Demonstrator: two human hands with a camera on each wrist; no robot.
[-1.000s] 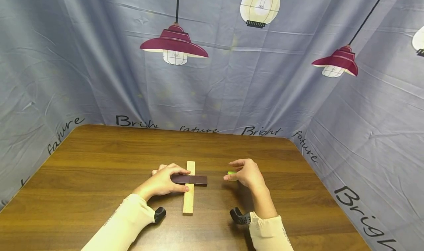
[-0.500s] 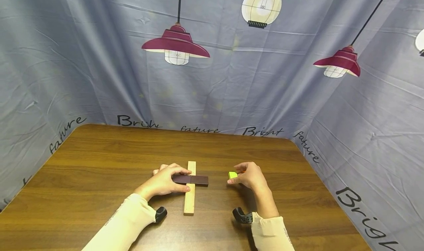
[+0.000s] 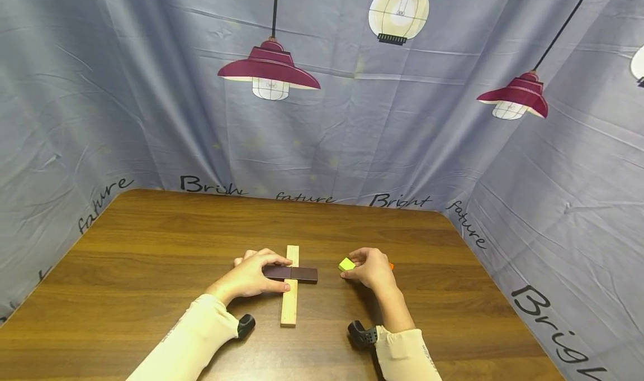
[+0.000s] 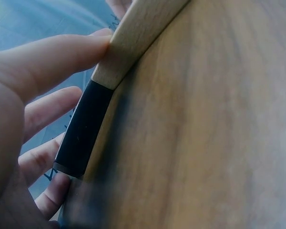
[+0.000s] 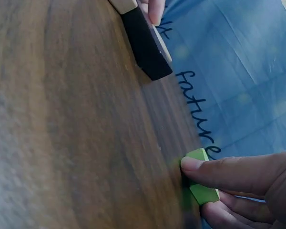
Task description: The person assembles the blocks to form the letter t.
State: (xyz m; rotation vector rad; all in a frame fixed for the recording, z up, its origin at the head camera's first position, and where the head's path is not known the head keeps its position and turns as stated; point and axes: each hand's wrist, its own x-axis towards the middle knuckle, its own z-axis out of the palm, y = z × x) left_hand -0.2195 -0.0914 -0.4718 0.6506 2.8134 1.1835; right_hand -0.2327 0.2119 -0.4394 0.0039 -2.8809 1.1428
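Two dark blocks [image 3: 304, 275] lie end to end, with pale wooden strips [image 3: 289, 308] running away from them toward the front and back, forming a cross. The left hand [image 3: 251, 276] spans the left dark block, thumb and a finger touching the pale strips; in the left wrist view the thumb presses the pale strip [image 4: 128, 43] beside the dark block [image 4: 83, 129]. Right of the cross, the right hand [image 3: 371, 269] pinches a lime-green block [image 3: 346, 265]. The right wrist view shows thumb and fingers on the green block [image 5: 203, 192], low over the table.
An orange piece [image 3: 391, 266] shows just beyond the right hand, mostly hidden by it. Black devices [image 3: 245, 325] are strapped at both wrists. A blue-grey curtain [image 3: 322, 146] with printed lamps stands behind the wooden table [image 3: 151, 219].
The right hand has shifted slightly left with the green block, which now sits turned at an angle. The orange piece shows at the hand's right side. The left hand has stayed in place.
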